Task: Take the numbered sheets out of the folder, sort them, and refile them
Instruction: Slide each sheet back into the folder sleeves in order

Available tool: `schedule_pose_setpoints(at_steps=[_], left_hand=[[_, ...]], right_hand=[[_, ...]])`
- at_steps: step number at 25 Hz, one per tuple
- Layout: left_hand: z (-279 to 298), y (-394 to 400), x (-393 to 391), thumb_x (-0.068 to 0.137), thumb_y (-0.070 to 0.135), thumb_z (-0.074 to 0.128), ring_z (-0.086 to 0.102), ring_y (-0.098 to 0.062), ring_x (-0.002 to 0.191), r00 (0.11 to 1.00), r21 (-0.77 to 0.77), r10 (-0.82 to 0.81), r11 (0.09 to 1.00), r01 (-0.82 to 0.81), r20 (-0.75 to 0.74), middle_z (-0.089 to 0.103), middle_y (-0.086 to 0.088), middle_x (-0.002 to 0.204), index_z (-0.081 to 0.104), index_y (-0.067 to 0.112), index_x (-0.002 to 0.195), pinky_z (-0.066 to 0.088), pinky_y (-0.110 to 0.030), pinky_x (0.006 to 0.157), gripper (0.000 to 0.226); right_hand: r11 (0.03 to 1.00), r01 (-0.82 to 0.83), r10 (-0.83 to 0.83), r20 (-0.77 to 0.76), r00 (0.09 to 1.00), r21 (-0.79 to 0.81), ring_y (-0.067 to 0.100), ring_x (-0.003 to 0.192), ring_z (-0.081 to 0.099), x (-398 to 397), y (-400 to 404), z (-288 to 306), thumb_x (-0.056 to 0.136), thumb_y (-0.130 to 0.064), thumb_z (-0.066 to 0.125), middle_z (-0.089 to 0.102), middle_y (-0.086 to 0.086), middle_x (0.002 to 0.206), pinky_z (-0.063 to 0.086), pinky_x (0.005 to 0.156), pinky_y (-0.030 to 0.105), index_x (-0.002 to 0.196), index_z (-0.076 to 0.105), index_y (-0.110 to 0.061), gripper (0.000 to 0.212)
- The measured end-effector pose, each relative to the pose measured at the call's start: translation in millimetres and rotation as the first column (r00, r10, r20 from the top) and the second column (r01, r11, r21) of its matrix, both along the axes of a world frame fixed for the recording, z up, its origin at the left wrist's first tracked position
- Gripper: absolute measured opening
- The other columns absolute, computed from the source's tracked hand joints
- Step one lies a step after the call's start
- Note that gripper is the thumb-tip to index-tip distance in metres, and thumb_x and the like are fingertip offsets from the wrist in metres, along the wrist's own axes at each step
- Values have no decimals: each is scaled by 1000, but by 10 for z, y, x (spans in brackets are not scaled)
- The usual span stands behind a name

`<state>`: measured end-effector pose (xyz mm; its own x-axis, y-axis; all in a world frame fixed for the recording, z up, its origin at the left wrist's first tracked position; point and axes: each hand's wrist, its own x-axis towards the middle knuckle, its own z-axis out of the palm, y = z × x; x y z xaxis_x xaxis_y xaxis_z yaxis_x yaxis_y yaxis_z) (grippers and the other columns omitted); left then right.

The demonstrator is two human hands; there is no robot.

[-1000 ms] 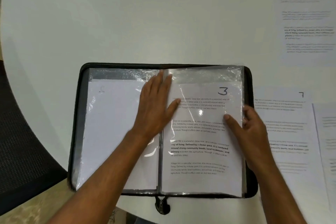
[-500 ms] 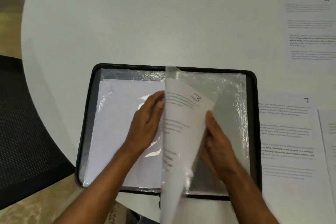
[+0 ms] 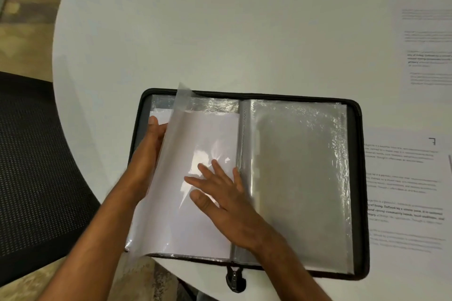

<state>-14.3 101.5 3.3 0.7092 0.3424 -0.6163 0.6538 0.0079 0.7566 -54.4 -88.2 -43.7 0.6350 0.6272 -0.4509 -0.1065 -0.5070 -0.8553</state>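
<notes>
Both forearms are bare to the frame's edge, the left hand (image 3: 149, 151) and right hand (image 3: 220, 193) ungloved and ringless.

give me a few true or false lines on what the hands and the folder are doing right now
1. The right hand lies flat with spread fingers on the turned sleeve. True.
2. The folder is zipped shut. False: it lies open on the table.
3. The right-hand sleeve shows a sheet marked 3. False: no sheet shows in it.
4. The left hand is at the folder's left side, partly behind the turned sleeve. True.
5. The sheet marked 7 lies right of the folder. True.
</notes>
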Motion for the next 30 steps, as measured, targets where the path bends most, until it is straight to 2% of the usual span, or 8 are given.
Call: schedule_pose_setpoints(at_steps=[3, 5, 9, 12, 15, 19, 22, 30], left_hand=[[4, 80, 2, 102, 67, 25, 71, -12, 88, 999, 64, -6, 998, 9, -42, 75, 9, 93, 67, 38, 109, 51, -24, 73, 52], [-75, 173, -9, 102, 64, 39, 65, -16, 93, 996, 241, -56, 968, 71, -71, 67, 9, 99, 62, 33, 107, 47, -29, 77, 39], [-404, 297, -76, 96, 49, 65, 63, -33, 108, 963, 659, -185, 702, 268, -195, 67, -3, 116, 54, 21, 130, 51, -43, 82, 45], [-544, 160, -117, 93, 37, 69, 50, -36, 131, 977, 778, -165, 592, 210, -139, 52, -7, 147, 35, 22, 153, 45, -52, 101, 71], [-652, -39, -140, 90, 26, 68, 36, -38, 142, 969, 871, -225, 450, 198, -104, 37, -14, 158, 32, 15, 156, 33, -57, 113, 76], [-772, -535, -154, 98, 30, 54, 36, -40, 145, 805, 873, -575, 307, 379, -147, 34, -19, 162, 40, 10, 154, 32, -58, 116, 62], [-781, -952, -86, 101, 35, 49, 34, -34, 149, 696, 819, -707, 325, 474, -123, 34, -13, 164, 42, 14, 154, 30, -56, 118, 57], [-809, -1747, 547, 97, 33, 56, 36, -34, 149, 596, 827, -803, 313, 468, -34, 36, -12, 164, 48, 14, 151, 33, -57, 117, 57]], right_hand=[[999, 4, 1, 114, 994, -44, -13, 152, -5, -1, -59, -143, 105, -58, 40, 20, -26, 167, -11, 128, 47, 151, 46, -43, 49], [999, 35, -31, 175, 984, -17, -11, 153, 1, -16, -88, -213, 105, -33, 50, 28, -24, 165, -8, 129, 45, 149, 51, -39, 44], [999, 15, -3, 346, 938, -34, -3, 156, 8, -65, -113, -321, 94, -1, 49, 36, -15, 164, 0, 131, 45, 145, 56, -31, 59], [998, 53, -27, 474, 880, -42, 4, 158, 11, -111, -140, -402, 94, 1, 51, 33, -9, 166, 12, 131, 43, 147, 54, -27, 60], [976, 218, -196, 512, 837, 16, 12, 158, 18, -102, -222, -425, 99, -3, 57, 35, -4, 165, 23, 128, 36, 147, 53, -20, 51], [932, 362, -286, 612, 737, -1, 17, 157, 25, -37, -407, -447, 101, -12, 60, 43, 3, 161, 28, 126, 38, 149, 52, -12, 49], [887, 457, -308, 645, 699, -72, 17, 157, 25, 54, -681, -487, 104, -22, 55, 42, 4, 162, 27, 126, 46, 152, 48, -13, 50], [738, 666, -426, 687, 589, -113, 19, 158, 22, 477, -1564, -516, 102, -25, 55, 36, 3, 165, 24, 127, 50, 154, 46, -12, 54]])
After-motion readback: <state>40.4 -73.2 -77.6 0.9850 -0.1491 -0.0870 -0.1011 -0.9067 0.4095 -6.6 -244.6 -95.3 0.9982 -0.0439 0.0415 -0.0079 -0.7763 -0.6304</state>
